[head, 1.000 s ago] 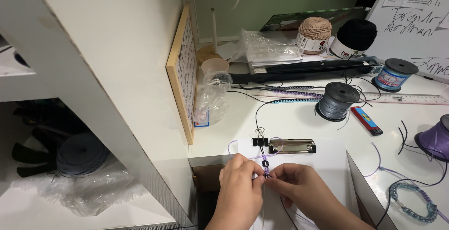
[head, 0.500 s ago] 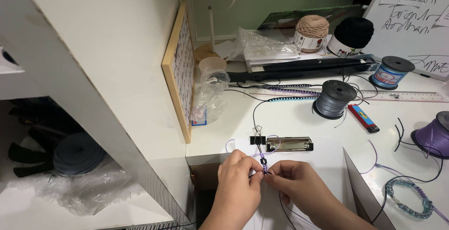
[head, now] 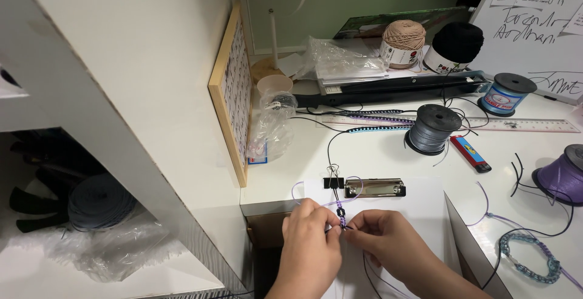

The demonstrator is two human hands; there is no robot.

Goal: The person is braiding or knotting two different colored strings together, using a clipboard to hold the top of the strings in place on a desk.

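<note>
My left hand [head: 311, 244] and my right hand [head: 388, 243] meet at the bottom centre over a white clipboard [head: 419, 205]. Both pinch thin purple and black cords at a small knotted braid [head: 341, 217]. The braid runs up to a black binder clip [head: 333, 182] beside the clipboard's metal clamp [head: 375, 188]. A black cord leads from the clip up toward the back of the desk. Loose cord ends trail under my right hand.
A grey cord spool [head: 431, 129], red lighter [head: 469, 153], blue spool [head: 505, 93], purple spool [head: 563, 174] and ruler [head: 534, 126] lie on the white desk. A finished teal bracelet [head: 527, 259] lies right. Yarn balls [head: 404, 42] stand behind. A wooden-framed board [head: 231, 92] leans left.
My hands have stayed at the braid, with only small finger shifts. The view has moved slightly.
</note>
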